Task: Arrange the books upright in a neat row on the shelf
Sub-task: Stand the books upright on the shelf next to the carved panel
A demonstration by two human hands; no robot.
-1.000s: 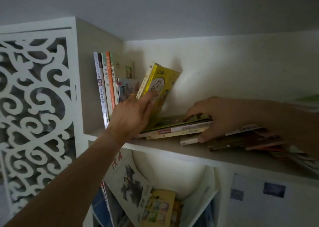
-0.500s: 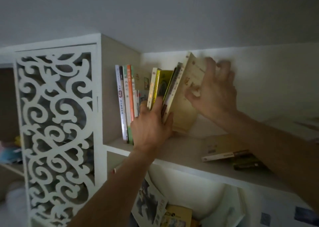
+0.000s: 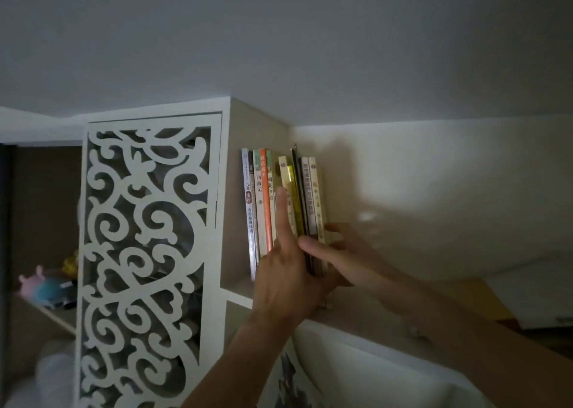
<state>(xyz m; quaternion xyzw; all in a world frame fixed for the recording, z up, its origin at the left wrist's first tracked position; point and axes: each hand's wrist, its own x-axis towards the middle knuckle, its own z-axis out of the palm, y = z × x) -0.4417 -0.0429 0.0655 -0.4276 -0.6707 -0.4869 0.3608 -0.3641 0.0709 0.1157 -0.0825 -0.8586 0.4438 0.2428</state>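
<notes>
Several books (image 3: 262, 196) stand upright in a tight row at the left end of the white shelf (image 3: 366, 322), against its side wall (image 3: 232, 209). My left hand (image 3: 283, 283) lies flat on the lower spines, index finger stretched up along a yellow spine. My right hand (image 3: 344, 252) clasps the right end of the row: thumb across the front of the last spines, fingers behind the rightmost cream book (image 3: 319, 199). The bottoms of the middle books are hidden by my hands.
A white carved lattice panel (image 3: 145, 252) stands left of the shelf, with plush toys (image 3: 46, 286) on a lower ledge beyond it. A flat orange-yellow thing (image 3: 493, 310) lies further right on the shelf. A picture book (image 3: 291, 376) leans in the compartment below.
The leaning yellow book and the books my right hand lifted now stand upright in the row. My right hand dropped from their top to the row's lower right end. The camera tilted up.
</notes>
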